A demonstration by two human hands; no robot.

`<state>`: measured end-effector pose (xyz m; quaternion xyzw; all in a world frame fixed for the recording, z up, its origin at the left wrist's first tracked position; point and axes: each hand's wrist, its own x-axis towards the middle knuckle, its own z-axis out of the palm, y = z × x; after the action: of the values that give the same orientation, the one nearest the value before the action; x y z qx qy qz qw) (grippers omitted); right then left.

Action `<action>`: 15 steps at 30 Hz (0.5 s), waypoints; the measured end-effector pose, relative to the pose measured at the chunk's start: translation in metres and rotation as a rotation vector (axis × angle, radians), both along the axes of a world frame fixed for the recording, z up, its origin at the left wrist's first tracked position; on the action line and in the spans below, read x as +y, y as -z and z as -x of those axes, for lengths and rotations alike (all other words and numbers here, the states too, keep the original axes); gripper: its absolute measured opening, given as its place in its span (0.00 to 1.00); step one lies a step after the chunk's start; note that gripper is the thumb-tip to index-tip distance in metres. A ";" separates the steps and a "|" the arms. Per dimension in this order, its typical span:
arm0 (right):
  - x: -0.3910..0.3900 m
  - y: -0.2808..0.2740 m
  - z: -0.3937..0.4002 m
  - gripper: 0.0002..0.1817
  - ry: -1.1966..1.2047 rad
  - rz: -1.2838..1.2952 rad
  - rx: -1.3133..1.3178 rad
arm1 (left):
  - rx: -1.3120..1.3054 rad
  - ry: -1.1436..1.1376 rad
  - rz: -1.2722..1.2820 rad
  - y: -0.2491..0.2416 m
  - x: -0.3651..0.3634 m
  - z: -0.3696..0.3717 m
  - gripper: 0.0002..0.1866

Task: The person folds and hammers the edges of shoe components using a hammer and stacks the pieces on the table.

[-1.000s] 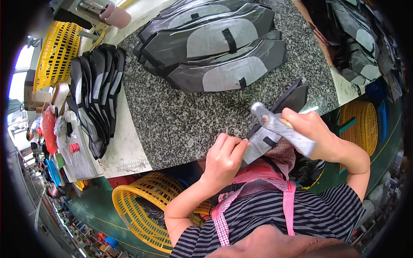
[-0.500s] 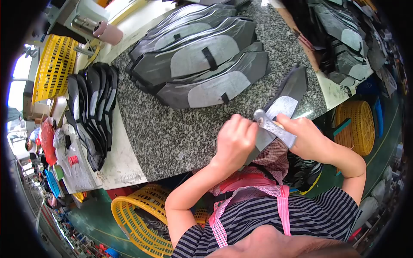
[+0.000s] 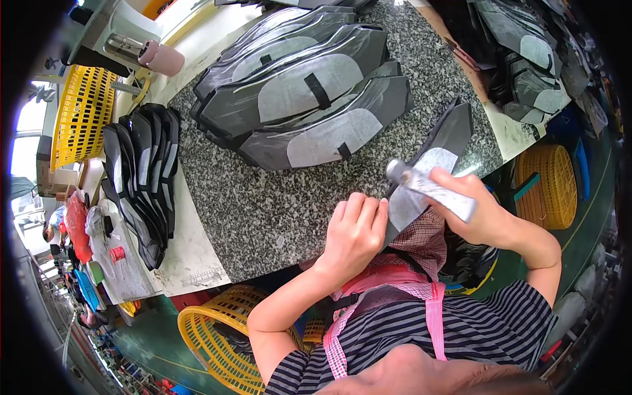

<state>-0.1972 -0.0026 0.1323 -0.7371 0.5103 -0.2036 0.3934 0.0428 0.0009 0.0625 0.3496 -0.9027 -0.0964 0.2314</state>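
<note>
My right hand (image 3: pixel 479 209) is wrapped round a hammer (image 3: pixel 438 189) with a metal head, which hangs over a dark grey, curved piece (image 3: pixel 438 158) with a light grey patch. That piece lies at the front right edge of the stone slab, its near end reaching over the edge toward my lap. My left hand (image 3: pixel 355 230) has its fingers closed together on the piece's left edge, close to the hammer head. Behind both hands, stacks of similar grey pieces (image 3: pixel 336 135) lie on the slab, some with a short black strip on the patch.
The speckled stone slab (image 3: pixel 263 210) covers the table middle. A row of dark curved pieces (image 3: pixel 141 178) stands at the left, near a pink cylinder (image 3: pixel 161 58). Yellow baskets (image 3: pixel 210 336) stand below the table, and more grey pieces (image 3: pixel 526 59) lie at the back right.
The hammer has turned and sits slightly farther right, blurred by motion. My left hand has shifted a little down, with its fingers more bunched at the piece's edge.
</note>
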 end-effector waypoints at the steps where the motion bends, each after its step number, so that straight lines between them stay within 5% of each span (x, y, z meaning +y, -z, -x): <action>1: -0.001 -0.006 0.000 0.13 -0.050 0.095 -0.020 | -0.028 -0.002 0.036 0.000 0.001 0.000 0.14; 4: 0.008 -0.001 -0.003 0.13 -0.091 -0.134 0.237 | 0.109 -0.006 -0.085 0.002 -0.007 -0.009 0.14; 8: 0.002 0.002 -0.006 0.12 -0.103 -0.202 0.241 | 0.188 -0.040 -0.353 -0.012 -0.013 -0.027 0.09; 15: 0.006 0.003 -0.014 0.14 -0.157 -0.101 0.147 | -0.012 0.054 -0.056 -0.007 0.000 -0.032 0.18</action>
<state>-0.1830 0.0030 0.1293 -0.7670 0.4879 -0.0914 0.4065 0.0745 0.0010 0.0694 0.3318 -0.9102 -0.1258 0.2136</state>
